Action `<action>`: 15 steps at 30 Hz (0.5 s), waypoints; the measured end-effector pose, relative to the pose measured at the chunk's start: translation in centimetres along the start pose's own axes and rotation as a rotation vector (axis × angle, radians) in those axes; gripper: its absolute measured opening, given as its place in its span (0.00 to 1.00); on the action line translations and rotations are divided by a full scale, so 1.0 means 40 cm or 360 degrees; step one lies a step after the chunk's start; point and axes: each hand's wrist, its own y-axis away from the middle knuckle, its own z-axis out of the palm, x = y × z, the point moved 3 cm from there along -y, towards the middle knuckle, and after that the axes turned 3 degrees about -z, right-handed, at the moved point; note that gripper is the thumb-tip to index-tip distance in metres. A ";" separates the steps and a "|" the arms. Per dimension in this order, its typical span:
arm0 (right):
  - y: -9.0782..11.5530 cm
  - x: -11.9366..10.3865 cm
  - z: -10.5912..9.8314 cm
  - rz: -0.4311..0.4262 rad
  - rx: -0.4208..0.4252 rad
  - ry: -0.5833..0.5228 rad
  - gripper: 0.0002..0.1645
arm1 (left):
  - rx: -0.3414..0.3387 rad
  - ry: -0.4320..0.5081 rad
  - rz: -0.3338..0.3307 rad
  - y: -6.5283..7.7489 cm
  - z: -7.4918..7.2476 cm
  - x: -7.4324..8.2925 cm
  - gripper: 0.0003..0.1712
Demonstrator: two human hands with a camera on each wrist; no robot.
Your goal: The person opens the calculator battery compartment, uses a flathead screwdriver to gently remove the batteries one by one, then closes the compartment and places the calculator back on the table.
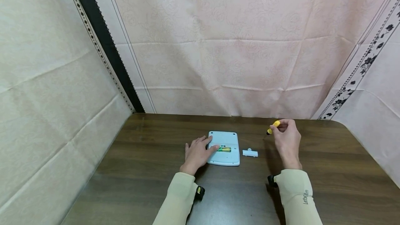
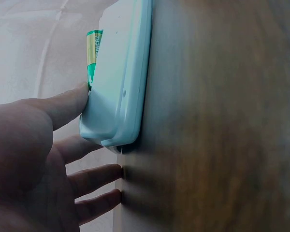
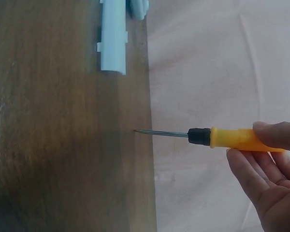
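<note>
A flat light-blue electronic device [image 1: 225,160] with rounded corners lies on the table, its battery compartment uncovered. Inside sits a green-and-gold battery [image 1: 225,149], which rises above the casing in the left wrist view. My left hand [image 1: 198,152] lies along the device's left side, thumb resting on its top beside the battery and fingers stretched out. Just right of the device is a small light-blue battery cover [image 1: 250,153] with side tabs. My right hand [image 1: 288,141] pinches the yellow handle of a screwdriver [image 3: 237,138] with a black collar; the thin metal shaft points down toward the table.
The brown wooden table [image 1: 140,183] has its far edge just beyond the hands. Pale patterned cloth [image 1: 243,65] hangs behind it, with more cloth at the left and right sides.
</note>
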 end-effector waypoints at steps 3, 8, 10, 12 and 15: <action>0.000 0.002 0.000 0.0018 0.0001 0.0017 0.22 | -0.0004 -0.0002 -0.0002 0.002 0.000 0.001 0.36; -0.001 0.002 -0.005 0.0027 0.0013 0.0053 0.22 | -0.0005 -0.0004 0.0001 0.000 0.000 -0.001 0.36; -0.002 0.003 -0.009 0.0015 0.0026 0.0085 0.22 | -0.0004 -0.0005 0.0004 -0.002 0.001 -0.002 0.36; -0.003 0.005 -0.012 -0.0012 0.0036 0.0130 0.21 | -0.0004 -0.0006 0.0004 -0.002 0.001 -0.002 0.36; -0.004 0.010 -0.016 -0.0058 0.0035 0.0199 0.18 | -0.0008 -0.0006 0.0005 -0.001 0.001 -0.002 0.37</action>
